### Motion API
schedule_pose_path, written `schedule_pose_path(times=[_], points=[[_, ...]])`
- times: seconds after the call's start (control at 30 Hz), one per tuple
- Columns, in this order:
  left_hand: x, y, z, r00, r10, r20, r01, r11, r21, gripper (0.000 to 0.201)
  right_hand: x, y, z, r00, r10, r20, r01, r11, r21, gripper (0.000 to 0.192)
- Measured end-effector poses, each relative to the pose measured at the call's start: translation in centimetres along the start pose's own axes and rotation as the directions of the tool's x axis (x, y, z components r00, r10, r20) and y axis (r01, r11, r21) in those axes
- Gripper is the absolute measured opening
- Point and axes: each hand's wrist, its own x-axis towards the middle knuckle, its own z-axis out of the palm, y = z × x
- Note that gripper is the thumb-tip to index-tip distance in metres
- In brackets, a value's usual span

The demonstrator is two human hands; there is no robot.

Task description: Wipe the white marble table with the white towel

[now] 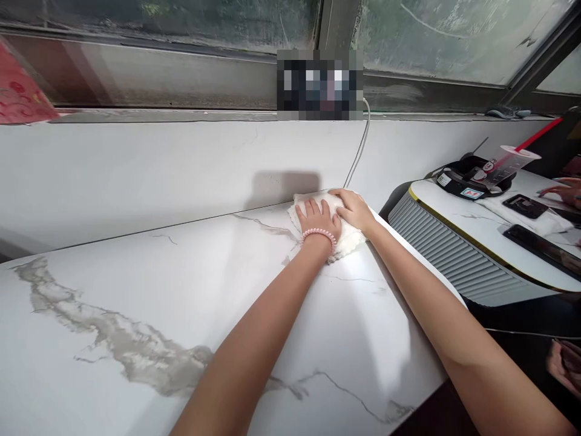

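Note:
A white cloth (348, 242) lies on the white marble-patterned tabletop (190, 278), at its far right end near the wall. My left hand (318, 223), with a pink coiled band at the wrist, rests flat on the cloth, its fingers spread. On the cloth's right side, my right hand (356, 209) has its fingers bent over the far edge and its thumb toward the left hand. The underside of the cloth is hidden beneath both hands.
A white cable (362, 145) hangs down the wall behind the cloth. To the right, another table (436, 206) bears a cup (511, 165) with a red straw, a black strap device (463, 181) and phones (542, 248). Another person's hand (565, 191) shows there.

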Motion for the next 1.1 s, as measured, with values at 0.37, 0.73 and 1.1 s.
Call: schedule_pose_path(times=[0.37,0.73,1.1], points=[[-15.6,-0.4,-1.6,0.989,0.108,0.102,-0.114,0.992,0.06,0.064,-14.2,-9.8,-3.5,0.999,-0.044,0.006,0.043,0.999,0.031,0.047],[-25.5,-8.1,-5.3,0.971,0.133,0.199,-0.154,0.984,0.092,0.059,-20.1,-21.8,-2.6,0.996,-0.058,0.065,0.056,0.998,0.027,0.048],[-15.0,-14.3,-5.8,0.984,-0.176,0.037,0.175,0.984,0.02,0.052,-7.2,-24.2,3.8,0.998,-0.004,0.061,0.002,0.999,0.032,0.036]])
